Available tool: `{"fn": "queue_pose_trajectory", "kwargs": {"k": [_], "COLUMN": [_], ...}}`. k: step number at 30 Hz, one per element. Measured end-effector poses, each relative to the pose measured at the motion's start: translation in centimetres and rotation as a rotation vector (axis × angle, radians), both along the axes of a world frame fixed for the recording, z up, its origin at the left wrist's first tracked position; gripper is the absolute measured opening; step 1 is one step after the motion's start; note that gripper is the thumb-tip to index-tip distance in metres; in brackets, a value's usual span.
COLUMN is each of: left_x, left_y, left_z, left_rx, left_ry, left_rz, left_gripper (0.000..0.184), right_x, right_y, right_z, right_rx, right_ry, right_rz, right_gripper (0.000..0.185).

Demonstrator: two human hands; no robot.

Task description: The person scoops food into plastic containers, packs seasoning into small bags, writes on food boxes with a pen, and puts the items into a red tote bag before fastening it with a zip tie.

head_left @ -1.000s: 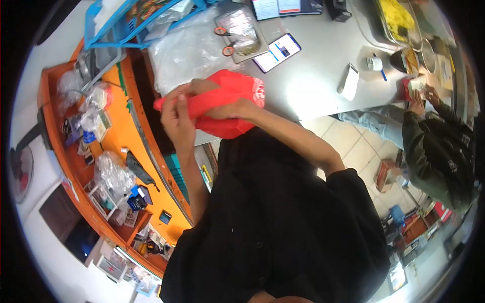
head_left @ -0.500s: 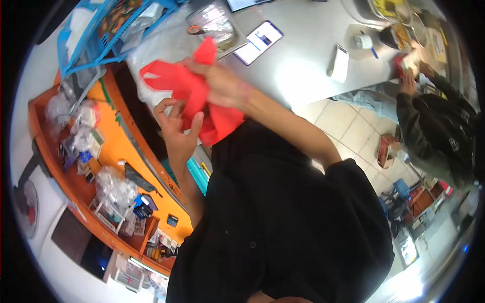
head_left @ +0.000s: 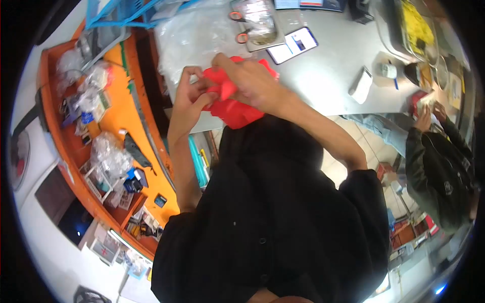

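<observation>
A crumpled piece of red cloth [head_left: 236, 113], perhaps a fabric bag, is held up at the near edge of the metal table. My left hand [head_left: 188, 98] pinches a fold at its left side between thumb and fingers. From the right, my right hand [head_left: 255, 85] grips the upper part, its fingers curled toward the left hand and partly hidden in the cloth. Just beyond my hands lies clear plastic wrapping [head_left: 194, 40].
A metal tray [head_left: 262, 38] with orange-handled scissors [head_left: 242, 38] and a phone [head_left: 293, 45] lie on the table [head_left: 323, 76]. A blue crate [head_left: 118, 17] stands far left, above a cluttered orange shelf [head_left: 126, 108]. At right, a co-worker [head_left: 437, 156] handles something.
My left hand was open with spread fingers and now pinches the red cloth. The cloth is more bunched between both hands. The whole view has shifted.
</observation>
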State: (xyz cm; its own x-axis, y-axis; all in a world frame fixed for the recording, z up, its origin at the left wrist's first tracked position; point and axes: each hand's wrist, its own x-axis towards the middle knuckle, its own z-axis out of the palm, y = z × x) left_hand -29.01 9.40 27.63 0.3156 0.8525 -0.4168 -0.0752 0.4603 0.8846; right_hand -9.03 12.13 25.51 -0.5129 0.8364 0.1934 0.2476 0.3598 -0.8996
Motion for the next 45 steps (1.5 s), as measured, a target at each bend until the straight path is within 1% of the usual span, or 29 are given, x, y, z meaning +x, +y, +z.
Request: {"fn": "queue_pose_trajectory", "kwargs": {"k": [2,3,4,5,7,10,11,12,14,15,17,19,20,22,23,26,27,29,30,31,32,34,36,38,39,41,42,43,45], "left_x": [0.8,0.8,0.8,1.2,1.2,1.0,1.0,1.0,1.5,1.1,1.3,0.2,-0.7,-2.3,-3.5,-6.2,-5.5,-4.5,-3.2,-0.8,-1.5,-4.3,-6.1,-7.7,-8.0,-9.6,-9.4,-9.3,-9.1], "left_y": [-0.7,-0.9,-1.0,-0.8,-0.3,0.5,0.7,1.0,1.3,1.6,2.4,3.0,3.1,3.0,3.0,2.8,2.8,2.8,2.8,3.4,3.1,2.9,3.6,3.8,4.1,3.8,3.8,3.8,3.7], "left_z": [0.2,0.0,-0.1,0.0,0.9,-1.6,-1.8,-1.9,-1.5,-1.7,-1.7,-2.9,-3.8,-5.5,-7.1,-10.7,-10.8,-10.8,-10.0,-7.7,-9.0,-12.3,-12.2,-12.8,-12.6,-14.1,-13.9,-13.6,-12.8], "left_rx": [0.112,0.116,0.121,0.017,-0.181,-0.278,-0.223,-0.167,-0.013,0.002,0.085,0.142,0.148,0.155,0.114,-0.065,-0.111,-0.197,-0.241,-0.32,-0.352,-0.391,-0.308,-0.243,-0.284,-0.272,-0.271,-0.293,-0.214], "left_ry": [0.18,0.163,0.153,0.129,0.102,0.208,0.188,0.168,0.277,0.223,0.153,0.109,0.153,0.24,0.32,0.343,0.237,-0.086,-0.25,-0.304,-0.668,-1.386,-1.2,-1.043,-0.996,-0.987,-0.984,-0.858,-0.716], "left_rz": [0.06,0.092,0.128,0.134,0.164,0.275,0.308,0.34,0.353,0.329,0.396,0.438,0.444,0.461,0.559,0.697,0.748,0.844,0.894,0.986,0.949,0.796,0.755,0.719,0.787,0.78,0.771,0.843,0.839], "left_gripper": [0.034,0.022,0.015,0.019,0.038,0.059,0.054,0.053,0.05,0.043,0.04,0.039,0.039,0.04,0.037,0.031,0.027,0.027,0.027,0.028,0.028,0.03,0.03,0.028,0.027,0.03,0.031,0.032,0.032], "right_x": [-0.5,-0.8,-1.4,-1.8,-2.3,-4.0,-4.6,-5.0,-5.2,-4.9,-3.9,-2.2,-1.2,1.4,2.5,5.4,5.5,5.2,4.7,3.8,2.6,2.1,2.3,2.2,2.7,4.3,4.8,5.2,5.4], "right_y": [-0.2,-0.3,-0.3,-0.3,-0.2,-0.6,-0.7,-0.7,-1.1,-1.3,-1.5,-2.5,-3.0,-3.9,-4.4,-6.4,-6.7,-6.6,-6.4,-5.8,-4.8,-3.8,-3.4,-4.9,-5.9,-6.6,-6.9,-7.2,-7.2], "right_z": [-1.9,-1.7,-1.4,-1.2,-1.9,-2.7,-2.7,-2.7,-2.6,-2.3,-1.5,-2.0,-2.3,-1.5,-1.3,-3.2,-3.2,-3.1,-2.7,-1.8,-0.6,-0.7,-2.8,-4.1,-4.5,-3.8,-3.8,-4.0,-4.0], "right_rx": [0.077,0.121,0.17,0.223,0.31,0.356,0.354,0.327,0.266,0.231,0.169,0.201,0.216,0.257,0.275,0.06,0.093,-0.081,-0.169,-0.309,-0.445,-0.678,-0.869,-0.87,-0.877,-0.908,-0.903,-0.893,-0.852], "right_ry": [-0.125,-0.13,-0.128,-0.118,0.04,0.235,0.29,0.263,0.204,0.204,0.198,0.141,0.111,-0.081,-0.176,-0.171,-0.152,0.211,0.393,0.569,0.748,0.941,0.956,0.803,0.703,0.57,0.597,0.625,0.71], "right_rz": [-0.116,-0.2,-0.28,-0.354,-0.405,-0.465,-0.485,-0.46,-0.412,-0.393,-0.359,-0.29,-0.257,-0.313,-0.34,-0.21,-0.23,-0.331,-0.373,-0.366,-0.356,-0.277,-0.142,-0.279,-0.337,-0.451,-0.424,-0.403,-0.387], "right_gripper": [0.036,0.035,0.034,0.033,0.029,0.026,0.025,0.023,0.021,0.021,0.022,0.024,0.025,0.027,0.028,0.028,0.027,0.034,0.039,0.041,0.043,0.049,0.059,0.056,0.055,0.054,0.054,0.054,0.055]}}
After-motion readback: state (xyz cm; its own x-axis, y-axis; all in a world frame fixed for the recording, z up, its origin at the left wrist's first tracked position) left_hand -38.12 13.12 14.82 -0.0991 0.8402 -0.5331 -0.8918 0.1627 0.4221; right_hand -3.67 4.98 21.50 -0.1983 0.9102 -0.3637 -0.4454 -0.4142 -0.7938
